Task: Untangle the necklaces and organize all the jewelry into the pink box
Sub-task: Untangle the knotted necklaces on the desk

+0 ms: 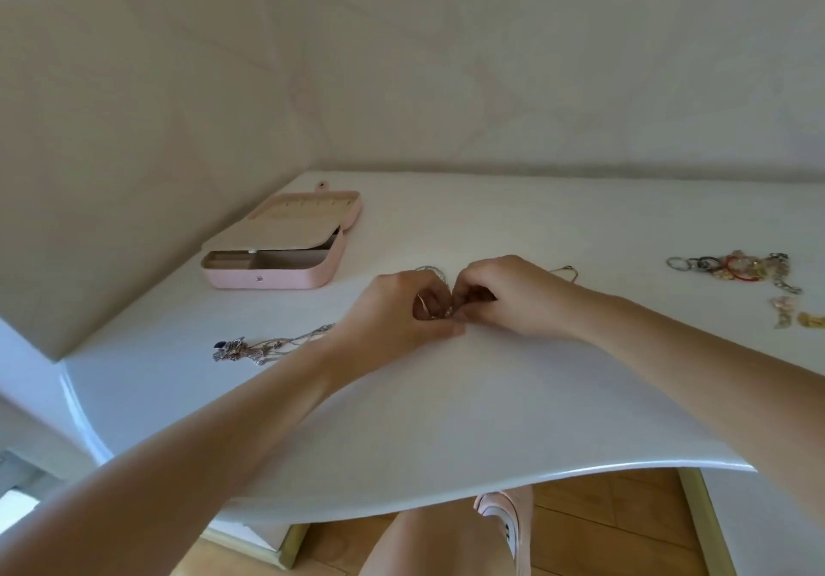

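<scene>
Both hands met mid-table [491,397] — the left hand [393,312] and right hand [513,296] pinched the tangled necklaces [435,307] between curled fingertips, pink box [277,278] open nearby.

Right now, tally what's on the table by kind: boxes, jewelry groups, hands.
Pink box, open: 1
Tangled necklaces, running under the left hand to the right hand: 1 bunch
Loose jewelry pile at far right, pieces too small to count: 1
Hands: 2
Total: 5
</scene>
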{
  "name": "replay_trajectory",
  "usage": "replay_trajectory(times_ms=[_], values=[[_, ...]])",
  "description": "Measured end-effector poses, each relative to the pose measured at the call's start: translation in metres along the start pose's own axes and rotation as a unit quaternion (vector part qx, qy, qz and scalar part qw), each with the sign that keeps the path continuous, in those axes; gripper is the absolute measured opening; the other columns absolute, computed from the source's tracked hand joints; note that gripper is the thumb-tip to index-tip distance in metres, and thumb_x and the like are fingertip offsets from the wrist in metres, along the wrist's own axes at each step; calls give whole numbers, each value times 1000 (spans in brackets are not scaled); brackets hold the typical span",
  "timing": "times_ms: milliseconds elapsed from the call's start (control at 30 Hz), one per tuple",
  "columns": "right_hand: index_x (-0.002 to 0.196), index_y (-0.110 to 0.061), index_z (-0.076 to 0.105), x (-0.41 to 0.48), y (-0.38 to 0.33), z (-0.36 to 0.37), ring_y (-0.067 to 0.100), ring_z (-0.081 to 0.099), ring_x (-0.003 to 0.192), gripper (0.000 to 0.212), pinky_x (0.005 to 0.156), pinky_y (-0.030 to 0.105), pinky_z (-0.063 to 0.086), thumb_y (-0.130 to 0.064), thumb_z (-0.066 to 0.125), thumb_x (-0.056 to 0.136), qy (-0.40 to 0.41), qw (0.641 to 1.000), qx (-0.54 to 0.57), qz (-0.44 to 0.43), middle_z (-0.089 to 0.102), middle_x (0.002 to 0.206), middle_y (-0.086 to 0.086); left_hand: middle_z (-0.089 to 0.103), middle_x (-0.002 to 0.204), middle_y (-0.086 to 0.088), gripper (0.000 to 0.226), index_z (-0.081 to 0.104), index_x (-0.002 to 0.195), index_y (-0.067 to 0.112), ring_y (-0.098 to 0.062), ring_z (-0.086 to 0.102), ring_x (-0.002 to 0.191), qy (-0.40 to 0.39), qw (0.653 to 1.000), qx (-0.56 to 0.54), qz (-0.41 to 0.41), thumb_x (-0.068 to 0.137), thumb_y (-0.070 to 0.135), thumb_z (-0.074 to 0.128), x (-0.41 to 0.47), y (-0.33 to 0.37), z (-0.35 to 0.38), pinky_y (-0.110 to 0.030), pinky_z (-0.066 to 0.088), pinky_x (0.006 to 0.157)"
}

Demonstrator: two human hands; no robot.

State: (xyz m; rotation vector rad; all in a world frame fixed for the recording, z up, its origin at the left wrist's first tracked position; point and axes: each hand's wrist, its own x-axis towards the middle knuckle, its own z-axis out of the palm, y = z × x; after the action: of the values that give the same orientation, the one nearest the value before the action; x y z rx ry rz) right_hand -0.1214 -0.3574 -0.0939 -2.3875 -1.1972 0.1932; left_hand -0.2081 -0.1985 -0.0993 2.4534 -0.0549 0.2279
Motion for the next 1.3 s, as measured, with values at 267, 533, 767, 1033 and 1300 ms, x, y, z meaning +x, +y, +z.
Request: replay_trajectory(times_ms=[267, 533, 767, 1033, 1300], values=[[91, -20, 47, 11, -3, -10, 12, 47, 86, 12, 69, 21, 35, -27, 41, 99, -116, 989, -86, -31, 49, 93, -8, 57, 61, 13, 7, 67, 75, 24, 2, 48, 55, 47, 998, -7, -39, 79, 27, 72, 5, -14, 6, -9, 37, 52], [90, -19, 42, 5, -2, -3, 6, 50, 65, 10, 61, 25, 40, -19, 40, 100, -31, 990, 140, -15, 58, 73, -7, 53, 57, 11, 17, 60, 79, 15, -5, 44, 51, 35, 984, -153, -79, 92, 24, 57, 9, -17, 5, -15, 37, 50], [91, -21, 64, 7, -6, 4, 5, 44, 55, 7, 53, 18, 33, -25, 58, 92, 65, 990, 125, -8, 61, 73, -4, 47, 46, 17, 21, 57, 84, 10, -1, 40, 43, 52, 975, -195, -93, 97, 24, 48, 10, -18, 4, -13, 32, 45], [86, -26, 73, 6, -4, -2, 22, 61, 76, 14, 73, 38, 48, -25, 60, 91, 114, 977, 178, -6, 70, 79, -7, 63, 63, 4, 6, 62, 82, 13, -9, 56, 56, 55, 972, -225, -47, 88, 13, 64, 8, -17, 5, -23, 46, 54], [86, -16, 71, 5, -3, -15, 2, 36, 43, 21, 46, 10, 27, -17, 52, 96, 142, 956, 257, -2, 53, 60, -9, 70, 71, -1, 2, 71, 82, 17, -10, 57, 61, 22, 976, -211, -49, 83, 16, 70, 7, -16, 4, -27, 47, 62]])
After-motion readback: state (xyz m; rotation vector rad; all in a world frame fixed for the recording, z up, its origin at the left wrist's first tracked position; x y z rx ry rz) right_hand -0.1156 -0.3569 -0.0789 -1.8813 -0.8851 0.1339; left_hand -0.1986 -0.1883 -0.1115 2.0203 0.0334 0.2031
